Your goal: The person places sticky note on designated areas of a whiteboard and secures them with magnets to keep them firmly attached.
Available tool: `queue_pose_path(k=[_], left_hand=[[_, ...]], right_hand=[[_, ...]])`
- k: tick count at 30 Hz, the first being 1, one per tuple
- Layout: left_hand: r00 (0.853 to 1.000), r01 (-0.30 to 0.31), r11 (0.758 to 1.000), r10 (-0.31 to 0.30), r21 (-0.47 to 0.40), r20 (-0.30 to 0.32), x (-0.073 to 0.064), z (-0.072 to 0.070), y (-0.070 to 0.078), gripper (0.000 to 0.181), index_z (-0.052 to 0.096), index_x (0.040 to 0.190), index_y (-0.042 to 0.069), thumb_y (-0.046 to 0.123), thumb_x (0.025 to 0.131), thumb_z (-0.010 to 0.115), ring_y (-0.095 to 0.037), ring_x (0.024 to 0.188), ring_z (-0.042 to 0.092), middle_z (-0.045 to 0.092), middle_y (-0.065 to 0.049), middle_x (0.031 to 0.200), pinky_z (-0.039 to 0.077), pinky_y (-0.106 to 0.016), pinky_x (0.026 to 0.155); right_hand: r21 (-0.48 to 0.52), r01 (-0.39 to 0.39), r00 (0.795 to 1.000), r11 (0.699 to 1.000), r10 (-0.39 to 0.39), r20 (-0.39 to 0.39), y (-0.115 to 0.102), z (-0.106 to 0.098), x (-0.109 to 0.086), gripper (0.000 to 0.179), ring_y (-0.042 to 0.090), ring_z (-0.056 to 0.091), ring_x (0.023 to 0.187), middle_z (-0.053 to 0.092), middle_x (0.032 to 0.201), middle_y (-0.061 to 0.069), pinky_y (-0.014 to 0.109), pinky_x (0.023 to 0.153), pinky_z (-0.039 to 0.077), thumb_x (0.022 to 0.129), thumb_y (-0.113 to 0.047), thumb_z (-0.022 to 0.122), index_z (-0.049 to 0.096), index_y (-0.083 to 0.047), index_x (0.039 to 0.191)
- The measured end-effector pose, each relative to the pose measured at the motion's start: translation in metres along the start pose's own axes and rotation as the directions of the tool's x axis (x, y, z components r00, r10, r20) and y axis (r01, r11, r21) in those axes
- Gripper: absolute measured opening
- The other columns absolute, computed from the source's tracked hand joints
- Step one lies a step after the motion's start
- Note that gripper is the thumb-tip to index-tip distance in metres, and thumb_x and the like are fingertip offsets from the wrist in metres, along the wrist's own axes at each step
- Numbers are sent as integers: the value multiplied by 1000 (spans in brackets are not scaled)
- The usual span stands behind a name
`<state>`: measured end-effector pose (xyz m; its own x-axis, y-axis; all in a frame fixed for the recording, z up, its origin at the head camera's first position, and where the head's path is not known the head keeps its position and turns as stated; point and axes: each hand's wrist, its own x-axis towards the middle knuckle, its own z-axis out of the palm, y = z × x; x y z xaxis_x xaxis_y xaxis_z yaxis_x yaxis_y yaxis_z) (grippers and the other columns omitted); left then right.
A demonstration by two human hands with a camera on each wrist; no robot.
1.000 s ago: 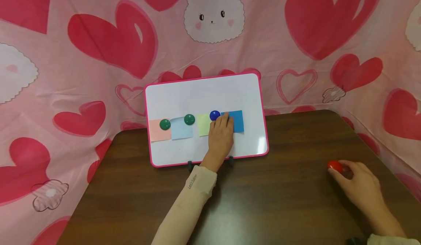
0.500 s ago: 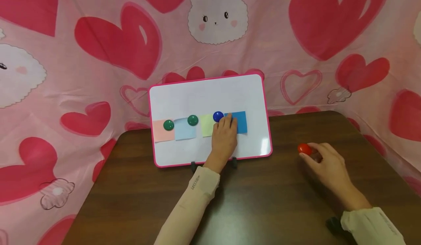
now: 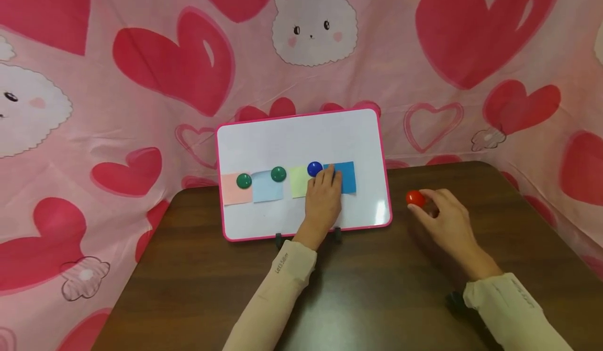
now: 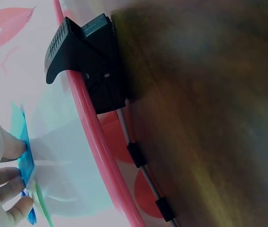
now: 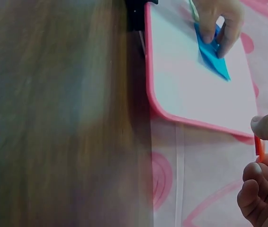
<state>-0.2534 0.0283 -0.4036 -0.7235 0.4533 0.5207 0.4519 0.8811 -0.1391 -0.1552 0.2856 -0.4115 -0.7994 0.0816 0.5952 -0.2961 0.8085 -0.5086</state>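
My left hand (image 3: 323, 199) presses a dark blue paper note (image 3: 347, 177) flat on the whiteboard (image 3: 301, 136), its fingertips along the note's left part. Just above those fingers sits a round blue magnet (image 3: 315, 169), over the edge of a pale green note (image 3: 299, 182). Farther left, a green magnet (image 3: 244, 180) lies on a pink note (image 3: 237, 193) and another green magnet (image 3: 278, 173) on a light blue note (image 3: 267, 188). Between thumb and fingers my right hand (image 3: 445, 220) pinches a round red magnet (image 3: 415, 199), held in the air right of the board.
A black clip stand (image 4: 93, 61) grips the board's pink lower rim. The board leans upright on a dark wooden table (image 3: 367, 288). Behind it hangs a pink cloth (image 3: 188, 105) with hearts and rabbits.
My right hand has carried the red magnet leftward and up, closer to the board's right edge. The left hand has stayed on the blue note. The view has shifted slightly.
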Motion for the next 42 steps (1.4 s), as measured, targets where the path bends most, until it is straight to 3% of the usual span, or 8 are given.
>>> queue_pose_path(k=[11,17,31,42], left_hand=[[1000,-6,1000,6,20,1,-1,-1,0,37,63,136,11,19,100,63,-26,128,51,53,-12,144,46,-40,98],[1000,-4,1000,4,17,-4,-1,1,0,36,63,137,11,19,101,61,-26,129,50,53,-12,144,46,-40,98],[1000,4,1000,-4,4,14,-1,1,1,38,61,138,11,20,101,61,-26,131,48,51,-11,146,45,-40,98],[999,7,1000,-6,-22,50,-1,1,0,41,63,139,19,24,98,66,-27,132,46,49,-12,148,44,-41,101]], right_hand=[[44,13,1000,999,-13,20,-15,21,20,42,23,49,75,58,94,15,32,65,42,83,-11,83,66,5,119],[48,-17,998,999,15,57,-28,30,32,45,27,51,77,57,99,17,40,66,48,86,-13,82,64,5,123],[78,-36,998,996,32,61,-44,53,54,49,30,52,83,57,101,17,45,71,53,86,-16,82,64,4,126],[93,-43,996,995,36,82,-53,65,73,47,28,54,82,57,106,15,47,75,56,89,-18,80,63,1,128]])
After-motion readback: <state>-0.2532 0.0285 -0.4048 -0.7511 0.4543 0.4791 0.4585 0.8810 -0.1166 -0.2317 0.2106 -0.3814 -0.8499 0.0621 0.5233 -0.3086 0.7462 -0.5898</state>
